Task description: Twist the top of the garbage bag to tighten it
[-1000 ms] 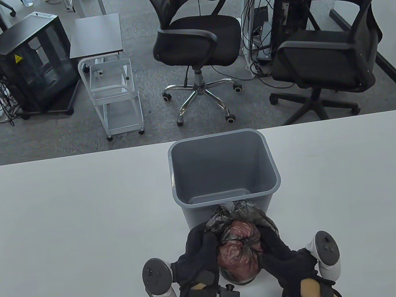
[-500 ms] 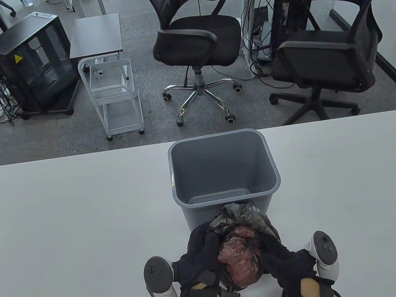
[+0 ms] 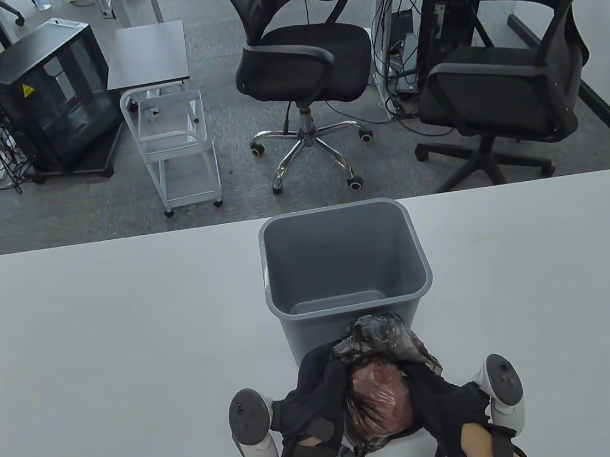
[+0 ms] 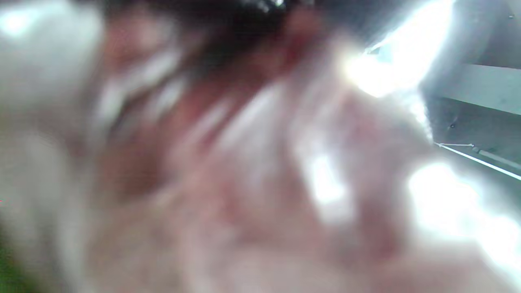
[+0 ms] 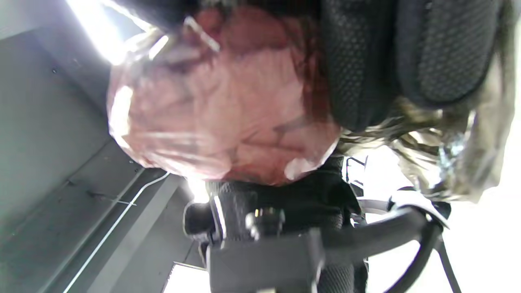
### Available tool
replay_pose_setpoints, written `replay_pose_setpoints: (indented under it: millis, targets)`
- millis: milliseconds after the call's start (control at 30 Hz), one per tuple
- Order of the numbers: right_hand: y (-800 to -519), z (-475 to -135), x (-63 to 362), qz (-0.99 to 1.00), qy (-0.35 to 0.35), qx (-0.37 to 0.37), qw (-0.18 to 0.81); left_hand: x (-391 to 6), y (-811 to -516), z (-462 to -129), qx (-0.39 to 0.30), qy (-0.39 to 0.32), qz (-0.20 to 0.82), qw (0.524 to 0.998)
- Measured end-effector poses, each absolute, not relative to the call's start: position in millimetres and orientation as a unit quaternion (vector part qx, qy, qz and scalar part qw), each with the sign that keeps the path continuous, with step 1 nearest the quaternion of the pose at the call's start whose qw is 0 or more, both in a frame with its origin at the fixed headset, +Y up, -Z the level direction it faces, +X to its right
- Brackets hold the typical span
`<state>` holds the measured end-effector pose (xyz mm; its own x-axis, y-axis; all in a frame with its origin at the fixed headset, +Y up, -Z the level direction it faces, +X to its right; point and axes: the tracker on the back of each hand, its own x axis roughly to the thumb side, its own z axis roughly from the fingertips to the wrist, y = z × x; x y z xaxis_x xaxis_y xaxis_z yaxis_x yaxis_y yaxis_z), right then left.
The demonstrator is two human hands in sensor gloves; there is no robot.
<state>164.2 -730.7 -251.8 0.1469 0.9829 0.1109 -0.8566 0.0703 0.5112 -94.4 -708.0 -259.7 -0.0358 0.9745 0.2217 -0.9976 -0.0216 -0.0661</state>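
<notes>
A thin dark garbage bag (image 3: 378, 394) with reddish contents sits on the white table's near edge, just in front of the grey bin (image 3: 343, 268). Its loose crumpled top (image 3: 387, 335) sticks up against the bin's near wall. My left hand (image 3: 316, 385) grips the bag's left side near the neck. My right hand (image 3: 433, 393) grips its right side. In the right wrist view the reddish bulge (image 5: 220, 110) fills the middle, with gloved fingers (image 5: 407, 53) over it. The left wrist view is a blur of the bag (image 4: 252, 171) pressed close.
The grey bin is empty and stands upright mid-table. The white table (image 3: 103, 347) stretches to both sides. Beyond its far edge are two black office chairs (image 3: 306, 56), a white wire cart (image 3: 178, 144) and a black cabinet (image 3: 44, 99) on the floor.
Both hands have shifted slightly right and nearer with the bag. The loose top has turned and bunched more toward the right, and the reddish bulge looks more tightly wrapped.
</notes>
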Motion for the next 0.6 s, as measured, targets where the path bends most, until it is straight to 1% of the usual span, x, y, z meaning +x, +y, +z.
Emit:
replay_pose_setpoints:
  millis: [33, 133, 200, 267, 333, 367, 400, 500, 567, 600]
  targets:
    - [-729.9, -250.8, 162.3, 0.644, 0.129, 0.247, 0.712, -97.0, -707.8, -259.5, 0.069, -0.091, 0.708, 0.697]
    - [-724.5, -249.3, 156.6, 0.648, 0.12, 0.301, 0.689, -100.8, -708.3, -258.3, 0.076, -0.072, 0.713, 0.693]
    - [-717.8, -247.1, 153.1, 0.687, 0.118, 0.346, 0.628, -101.7, -708.8, -257.8, 0.08, -0.063, 0.714, 0.692]
    - [-714.1, -245.7, 152.4, 0.724, 0.097, 0.354, 0.584, -99.6, -708.7, -257.7, 0.073, -0.068, 0.717, 0.69]
    - [-712.3, -245.7, 153.3, 0.719, 0.073, 0.344, 0.599, -96.9, -707.9, -259.7, 0.054, -0.09, 0.719, 0.687]
    - [-713.1, -245.7, 153.9, 0.709, 0.074, 0.336, 0.616, -96.9, -707.7, -260.5, 0.045, -0.1, 0.722, 0.683]
    - [-715.4, -246.7, 155.5, 0.683, 0.081, 0.322, 0.651, -97.3, -707.0, -261.7, 0.034, -0.121, 0.731, 0.671]
    - [-725.2, -249.1, 158.7, 0.618, 0.112, 0.267, 0.731, -96.2, -705.6, -263.6, 0.011, -0.147, 0.744, 0.652]
    - [-729.3, -249.8, 160.2, 0.619, 0.128, 0.255, 0.732, -94.3, -705.8, -263.6, 0.005, -0.149, 0.747, 0.648]
    - [-729.7, -250.2, 160.7, 0.631, 0.126, 0.258, 0.721, -94.2, -706.1, -262.3, 0.012, -0.135, 0.743, 0.655]
